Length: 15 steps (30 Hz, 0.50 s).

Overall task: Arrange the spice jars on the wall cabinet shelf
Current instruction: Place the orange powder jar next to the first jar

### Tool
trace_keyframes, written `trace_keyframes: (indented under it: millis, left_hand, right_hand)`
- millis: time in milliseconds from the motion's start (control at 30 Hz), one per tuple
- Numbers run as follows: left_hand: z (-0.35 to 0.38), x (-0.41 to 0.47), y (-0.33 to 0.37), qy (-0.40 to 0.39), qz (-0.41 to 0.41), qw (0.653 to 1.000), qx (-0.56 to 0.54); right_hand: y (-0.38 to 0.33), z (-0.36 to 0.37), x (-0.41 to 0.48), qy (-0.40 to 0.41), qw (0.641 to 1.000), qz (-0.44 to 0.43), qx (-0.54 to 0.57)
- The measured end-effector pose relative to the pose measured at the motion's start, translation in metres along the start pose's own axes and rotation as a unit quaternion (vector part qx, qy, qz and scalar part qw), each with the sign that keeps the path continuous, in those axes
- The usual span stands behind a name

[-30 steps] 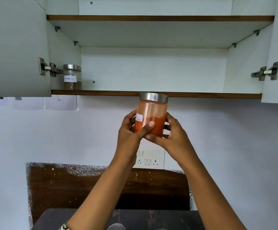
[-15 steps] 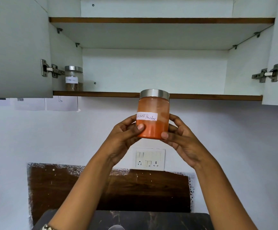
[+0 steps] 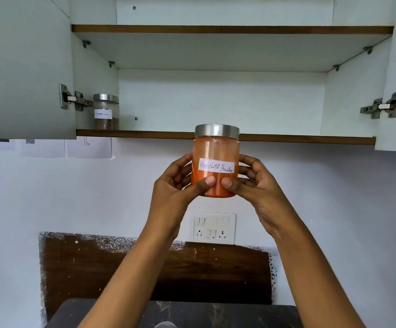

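Cabinet (image 3: 216, 102) is open, and the lower shelf (image 3: 145, 133) has 1 jar (image 3: 106, 111) at its far left, rest bare. The chilli jar (image 3: 216, 162) is upright, lid level with the shelf edge, so it needs to go up and in. Left hand (image 3: 175, 185) and right hand (image 3: 256, 183) both clasp it, thumbs in front, equally close.

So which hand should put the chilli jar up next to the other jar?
Probably the left hand. Both hands hold the chilli jar, but the other jar stands at the shelf's far left, so the right hand would have to reach across.
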<state>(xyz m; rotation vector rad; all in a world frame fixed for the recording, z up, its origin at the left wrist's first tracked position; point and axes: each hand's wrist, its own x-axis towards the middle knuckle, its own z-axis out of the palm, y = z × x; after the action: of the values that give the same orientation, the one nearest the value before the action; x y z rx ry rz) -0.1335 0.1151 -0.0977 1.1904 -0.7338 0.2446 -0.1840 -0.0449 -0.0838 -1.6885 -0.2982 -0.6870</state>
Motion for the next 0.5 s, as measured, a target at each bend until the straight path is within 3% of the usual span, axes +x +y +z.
trace_keyframes:
  millis: [500]
  left_hand:
    - [-0.049, 0.018, 0.01, 0.062, 0.034, 0.992, 0.102]
  right_hand:
    - [-0.003, 0.053, 0.026, 0.001, 0.999, -0.002, -0.054]
